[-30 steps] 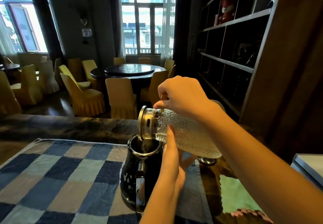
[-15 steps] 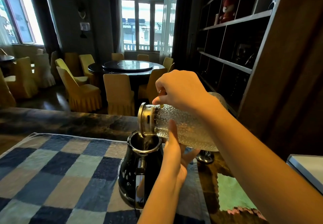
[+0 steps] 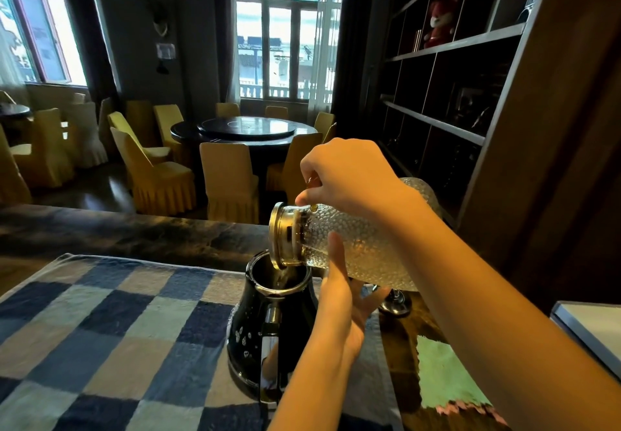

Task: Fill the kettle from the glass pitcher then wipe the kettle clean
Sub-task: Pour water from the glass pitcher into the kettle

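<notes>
**Filling step.** The kettle (image 3: 268, 326), black and with its mouth open, stands upright on a checked towel (image 3: 117, 329) spread on the desk (image 3: 117, 232). It sits at 6 o'clock in the view, handle toward the viewer. Pale spots on its near wall may be droplets or pattern; which cannot be told.

The pitcher (image 3: 356, 249), dimpled glass with a metal lid (image 3: 280, 235), is tipped almost level at the kettle's 1 o'clock. Its lid end hangs just over the rim, and a thin stream appears to fall into the opening. Liquid lies along the pitcher's lower side.

The right hand (image 3: 342, 178) grips the pitcher near its neck from above, fingers curled. The left hand (image 3: 339, 303), fingers straight, props the glass from beneath with the thumb up against its side.

Pouring looks well under way, though the level inside the kettle is hidden.

The next move calls for righting the pitcher slowly, so that the lid end clears the rim without dripping. The pitcher then goes on the desk, apart from the kettle. After that, the green cloth (image 3: 443, 373), at the kettle's 4 o'clock, can be taken up for the wipe.
</notes>
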